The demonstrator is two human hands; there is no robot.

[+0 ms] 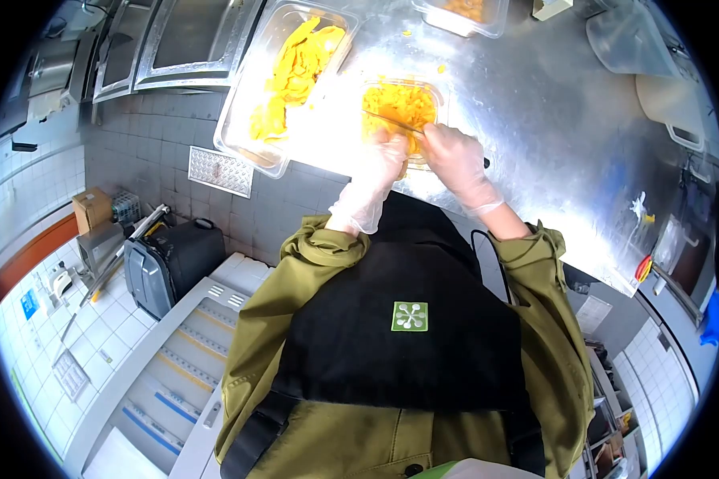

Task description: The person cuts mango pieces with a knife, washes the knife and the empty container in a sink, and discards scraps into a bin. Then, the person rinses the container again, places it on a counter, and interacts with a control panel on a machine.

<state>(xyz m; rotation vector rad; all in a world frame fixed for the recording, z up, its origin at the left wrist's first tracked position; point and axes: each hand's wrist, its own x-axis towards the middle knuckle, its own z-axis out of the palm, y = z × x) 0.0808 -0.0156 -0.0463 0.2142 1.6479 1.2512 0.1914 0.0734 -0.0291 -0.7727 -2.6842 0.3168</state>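
Note:
Both my hands wear clear gloves over a clear container [441,94] of chopped orange-yellow pieces [395,97]. My right hand [453,156] is closed on the handle end of a knife [393,121], whose thin blade points left across the container. My left hand [385,158] is closed at the near left side of the container, around something I cannot make out in the glare. Left of it, a long clear tray [240,120] holds larger orange-yellow slices [305,60].
Another clear container [487,17] with orange pieces stands at the far edge of the metal table [551,160]. Translucent pitchers [669,104] are at the right. A red and yellow object [643,268] lies by the table's right edge. A dark bin [172,263] stands on the floor at the left.

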